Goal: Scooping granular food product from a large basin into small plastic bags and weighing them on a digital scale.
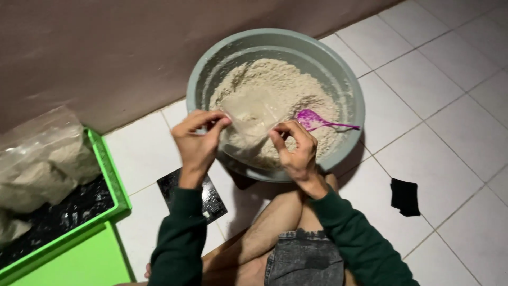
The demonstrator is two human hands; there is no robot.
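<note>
A large grey basin [346, 79] stands on the tiled floor, holding pale crumbly meal. A clear plastic bag [248, 119] partly filled with that meal hangs over the basin's near side. My left hand [198, 140] pinches the bag's left top corner. My right hand [296, 145] pinches its right top corner, so the mouth is stretched between them. A purple plastic scoop [315, 121] lies in the meal, its handle resting on the basin's right rim, just beyond my right hand.
A green tray [114, 180] at the left holds filled clear bags [45, 159] on a black surface. A flat black object [209, 193] lies under my left forearm. A small black cloth [405, 197] lies on the white tiles at right. A brown wall runs behind the basin.
</note>
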